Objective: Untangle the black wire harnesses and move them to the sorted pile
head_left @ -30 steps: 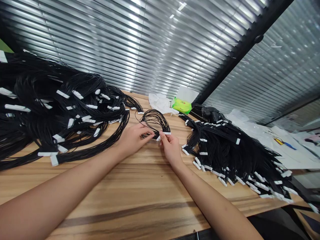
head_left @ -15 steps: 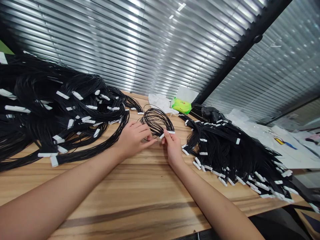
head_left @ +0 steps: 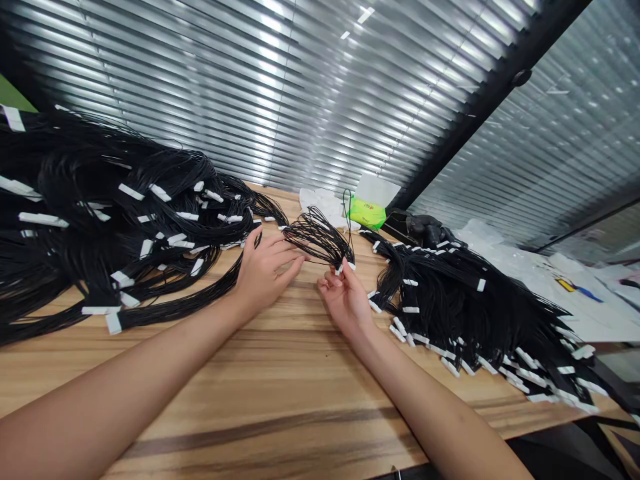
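Note:
In the middle of the table a bundle of thin black wires (head_left: 320, 237) bends round in a loop, with white connectors (head_left: 345, 268) at its near right end. My right hand (head_left: 350, 303) pinches those connectors between thumb and fingers. One wire loop sticks up above the bundle. At the bundle's left side is my left hand (head_left: 267, 270), its fingers stretched out and the thumb apart. Its fingertips reach the nearest wires; whether they press on them I cannot tell.
A large heap of black wire harnesses (head_left: 165, 173) with white connectors covers the left side. Another pile of harnesses (head_left: 450, 300) lies to the right. Behind are a green tissue pack (head_left: 367, 212) and crumpled white tissue (head_left: 320, 203), before metal blinds (head_left: 225, 87).
My right hand has turned more palm-up with the connectors. My left hand has opened its fingers and shifted slightly left. A wire loop now rises above the bundle.

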`<action>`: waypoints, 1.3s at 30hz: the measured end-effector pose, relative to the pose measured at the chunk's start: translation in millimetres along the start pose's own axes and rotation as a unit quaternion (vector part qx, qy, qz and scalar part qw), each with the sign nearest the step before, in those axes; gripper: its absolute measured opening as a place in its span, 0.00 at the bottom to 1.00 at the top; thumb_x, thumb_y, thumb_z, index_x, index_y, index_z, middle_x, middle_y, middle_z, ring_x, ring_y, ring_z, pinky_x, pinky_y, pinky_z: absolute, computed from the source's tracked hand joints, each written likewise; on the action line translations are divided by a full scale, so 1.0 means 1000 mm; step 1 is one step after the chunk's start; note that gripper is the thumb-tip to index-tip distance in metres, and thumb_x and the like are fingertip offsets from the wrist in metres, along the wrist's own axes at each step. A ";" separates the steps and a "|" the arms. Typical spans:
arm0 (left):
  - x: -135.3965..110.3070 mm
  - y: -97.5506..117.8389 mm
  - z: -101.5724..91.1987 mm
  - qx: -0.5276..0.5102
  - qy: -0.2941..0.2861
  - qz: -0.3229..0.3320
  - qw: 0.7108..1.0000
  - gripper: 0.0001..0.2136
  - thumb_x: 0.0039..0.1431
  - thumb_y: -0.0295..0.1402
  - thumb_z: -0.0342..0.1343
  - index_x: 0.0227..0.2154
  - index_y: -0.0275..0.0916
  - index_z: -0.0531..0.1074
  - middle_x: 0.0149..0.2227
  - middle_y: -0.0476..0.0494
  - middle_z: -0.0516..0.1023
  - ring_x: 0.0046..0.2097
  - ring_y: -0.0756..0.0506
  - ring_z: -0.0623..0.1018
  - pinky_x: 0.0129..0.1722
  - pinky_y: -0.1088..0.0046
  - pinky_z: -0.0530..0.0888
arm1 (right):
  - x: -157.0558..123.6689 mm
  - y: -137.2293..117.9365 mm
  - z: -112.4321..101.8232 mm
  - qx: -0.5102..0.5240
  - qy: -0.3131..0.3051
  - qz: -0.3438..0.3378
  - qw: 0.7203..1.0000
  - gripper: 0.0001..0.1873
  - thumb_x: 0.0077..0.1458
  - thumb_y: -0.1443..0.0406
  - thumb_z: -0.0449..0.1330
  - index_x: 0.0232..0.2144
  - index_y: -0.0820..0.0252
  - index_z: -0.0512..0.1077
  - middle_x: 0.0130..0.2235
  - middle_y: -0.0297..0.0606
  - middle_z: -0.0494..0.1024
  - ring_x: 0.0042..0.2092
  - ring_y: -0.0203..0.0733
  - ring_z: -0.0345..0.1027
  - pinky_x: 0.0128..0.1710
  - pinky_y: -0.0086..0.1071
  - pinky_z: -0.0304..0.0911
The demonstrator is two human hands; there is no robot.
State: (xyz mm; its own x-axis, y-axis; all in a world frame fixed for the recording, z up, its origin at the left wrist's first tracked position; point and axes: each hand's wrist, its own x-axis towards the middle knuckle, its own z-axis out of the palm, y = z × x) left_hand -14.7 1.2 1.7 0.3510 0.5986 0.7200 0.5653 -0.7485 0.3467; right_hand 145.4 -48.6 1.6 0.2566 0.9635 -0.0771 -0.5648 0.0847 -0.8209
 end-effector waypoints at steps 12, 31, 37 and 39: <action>0.001 -0.008 0.004 -0.016 0.000 0.054 0.998 0.09 0.61 0.35 0.53 0.31 0.46 0.79 0.45 0.46 0.77 0.52 0.44 0.71 0.62 0.53 0.51 | 0.005 0.001 -0.002 0.092 0.036 0.044 0.994 0.17 0.42 0.61 0.69 0.21 0.56 0.61 0.19 0.21 0.59 0.20 0.28 0.50 0.28 0.28 0.61; 0.003 -0.014 0.006 -0.088 0.018 -0.186 0.978 0.06 0.58 0.35 0.55 0.30 0.40 0.74 0.41 0.44 0.74 0.43 0.43 0.72 0.45 0.65 0.65 | -0.001 0.005 -0.001 0.131 -0.037 0.087 0.987 0.15 0.48 0.63 0.67 0.19 0.58 0.64 0.20 0.23 0.65 0.21 0.27 0.53 0.31 0.28 0.62; 0.005 -0.022 0.019 -0.440 0.067 -0.251 0.860 0.07 0.52 0.33 0.58 0.32 0.38 0.67 0.32 0.49 0.74 0.33 0.50 0.74 0.38 0.73 0.69 | -0.007 0.007 0.001 0.116 -0.077 0.080 0.987 0.15 0.47 0.62 0.68 0.19 0.59 0.66 0.19 0.23 0.63 0.22 0.28 0.52 0.32 0.28 0.62; 0.006 -0.022 0.021 -0.486 0.115 -0.276 0.821 0.12 0.47 0.33 0.62 0.31 0.39 0.65 0.30 0.52 0.73 0.32 0.51 0.74 0.37 0.74 0.70 | -0.008 0.007 0.002 0.099 -0.083 0.074 0.989 0.15 0.47 0.62 0.67 0.19 0.59 0.66 0.19 0.23 0.62 0.22 0.28 0.51 0.32 0.30 0.62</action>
State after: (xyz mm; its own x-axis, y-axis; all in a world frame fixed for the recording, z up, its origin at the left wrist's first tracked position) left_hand -9.3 27.1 -13.6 0.0272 0.9369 0.3485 -0.3111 -0.3234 0.8937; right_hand 137.8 -55.7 -2.6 0.0367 0.9962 -0.0795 -0.7335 -0.0272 -0.6792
